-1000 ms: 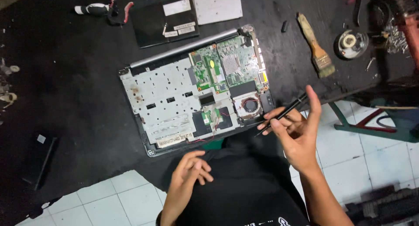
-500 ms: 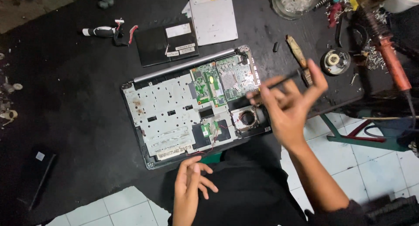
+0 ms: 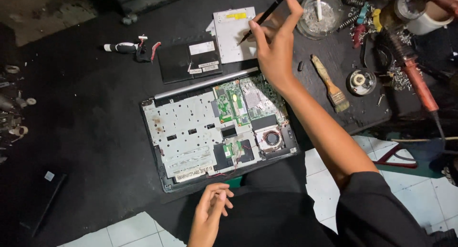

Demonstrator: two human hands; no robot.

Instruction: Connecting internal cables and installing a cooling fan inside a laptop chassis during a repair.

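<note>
Gripping black tool [image 3: 262, 15], right hand [image 3: 274, 46] fingers near glass bowl [image 3: 305, 27] w/ white bits; left hand [image 3: 210, 211] slack.

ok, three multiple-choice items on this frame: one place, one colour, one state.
1. Where is the right hand?
A. over the fan
B. above the silver drive, beyond the opened laptop
C. on the floor tiles

2. The mat under the laptop is
A. black
B. white
C. yellow

3. The left hand is
A. gripping a brush
B. empty, fingers loosely curled
C. pressing the board

Answers: 1 B, it is raised past the laptop's far edge; 2 A, dark surface throughout; 3 B, nothing shows in it. The right hand holds a thin black tool.
</note>
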